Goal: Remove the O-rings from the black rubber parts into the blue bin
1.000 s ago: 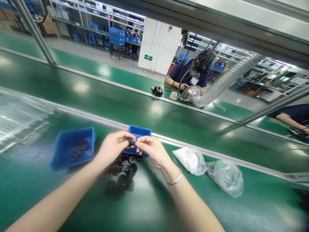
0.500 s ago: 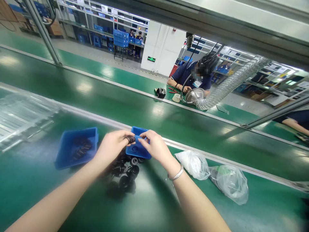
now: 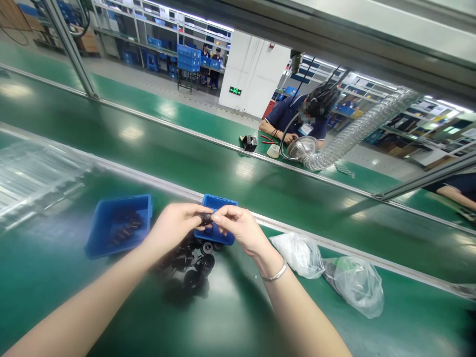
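My left hand (image 3: 178, 220) is closed around a small black ribbed cylindrical part (image 3: 205, 218), held sideways over the small blue bin. At the part's right end, my right hand (image 3: 238, 227) pinches with thumb and fingertips; whatever lies between them is too small to make out. Beneath both hands stands the small blue bin (image 3: 224, 240), with a thin black ring inside, partly covered by the fingers. Several black round parts (image 3: 201, 265) lie in a loose pile on the green bench just below that bin.
A larger blue bin (image 3: 148, 213) with dark ribbed parts is at the left. Clear plastic trays (image 3: 33, 178) lie beyond it. Two plastic bags (image 3: 297, 253) rest on the right. A metal rail edges the bench; a co-worker (image 3: 286, 116) sits across, beside a clear duct (image 3: 357, 134).
My right hand has come left, and its fingers, apart before, now meet at the end of the black part. My left hand has shifted slightly right with the part.
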The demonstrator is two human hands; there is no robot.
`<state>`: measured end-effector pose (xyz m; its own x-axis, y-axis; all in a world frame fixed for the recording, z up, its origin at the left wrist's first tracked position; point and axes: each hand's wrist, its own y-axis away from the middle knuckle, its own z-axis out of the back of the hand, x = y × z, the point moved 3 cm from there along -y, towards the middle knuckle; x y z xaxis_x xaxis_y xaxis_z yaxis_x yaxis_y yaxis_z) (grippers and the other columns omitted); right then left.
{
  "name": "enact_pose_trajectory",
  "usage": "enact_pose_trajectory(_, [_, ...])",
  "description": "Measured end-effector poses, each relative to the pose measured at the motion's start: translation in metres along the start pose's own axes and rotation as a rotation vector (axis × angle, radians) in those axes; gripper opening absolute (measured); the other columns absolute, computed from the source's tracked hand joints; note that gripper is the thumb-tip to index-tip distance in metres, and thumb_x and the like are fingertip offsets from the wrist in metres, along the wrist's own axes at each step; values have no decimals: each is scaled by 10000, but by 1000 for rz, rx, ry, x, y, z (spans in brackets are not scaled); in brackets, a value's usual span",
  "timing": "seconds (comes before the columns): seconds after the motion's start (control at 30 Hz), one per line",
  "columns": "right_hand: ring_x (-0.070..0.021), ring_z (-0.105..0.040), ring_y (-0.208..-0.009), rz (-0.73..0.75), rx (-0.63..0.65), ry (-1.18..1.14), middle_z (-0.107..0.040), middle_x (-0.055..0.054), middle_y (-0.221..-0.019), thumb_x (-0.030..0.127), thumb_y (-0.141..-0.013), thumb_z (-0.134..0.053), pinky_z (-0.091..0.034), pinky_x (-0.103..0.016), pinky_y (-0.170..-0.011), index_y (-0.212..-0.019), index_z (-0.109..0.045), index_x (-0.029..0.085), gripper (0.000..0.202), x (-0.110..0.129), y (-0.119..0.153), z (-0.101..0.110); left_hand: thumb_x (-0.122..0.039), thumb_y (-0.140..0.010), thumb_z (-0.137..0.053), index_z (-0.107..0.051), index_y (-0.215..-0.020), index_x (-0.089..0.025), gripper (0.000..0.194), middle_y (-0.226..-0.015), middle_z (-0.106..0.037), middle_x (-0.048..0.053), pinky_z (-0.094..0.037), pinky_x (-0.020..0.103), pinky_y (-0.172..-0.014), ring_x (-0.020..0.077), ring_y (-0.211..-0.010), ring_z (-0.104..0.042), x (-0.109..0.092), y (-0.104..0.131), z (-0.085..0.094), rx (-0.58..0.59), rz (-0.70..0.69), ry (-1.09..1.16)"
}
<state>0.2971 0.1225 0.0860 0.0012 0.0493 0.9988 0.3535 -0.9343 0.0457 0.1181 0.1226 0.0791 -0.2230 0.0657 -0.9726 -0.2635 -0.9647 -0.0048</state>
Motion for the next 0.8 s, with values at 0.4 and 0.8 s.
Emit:
enact_pose_trajectory(0.4, [-107,-476,-568,3,-1,35,-552,26,-605,468,-818,-721,-364,-240,-567,-777,-676,161,313,2,-2,2,-258,-815,-606,-762,-1044,-216,280,-959,-784,22,-609,388,-865,248,-867,-755,4,-2,2,26,34,105])
enact_pose_trajectory(0.8, [-182,-581,-777,247,-181,813,-650,-49,-849,303,-927,-594,-441,-302,-714,-881,-697,194,157,2,-4,8,-238,-812,-576,-746,-1020,-173,277,-944,-783,26,-604,378,-896,244,-893,-755,4,-3,1,-13,36,159])
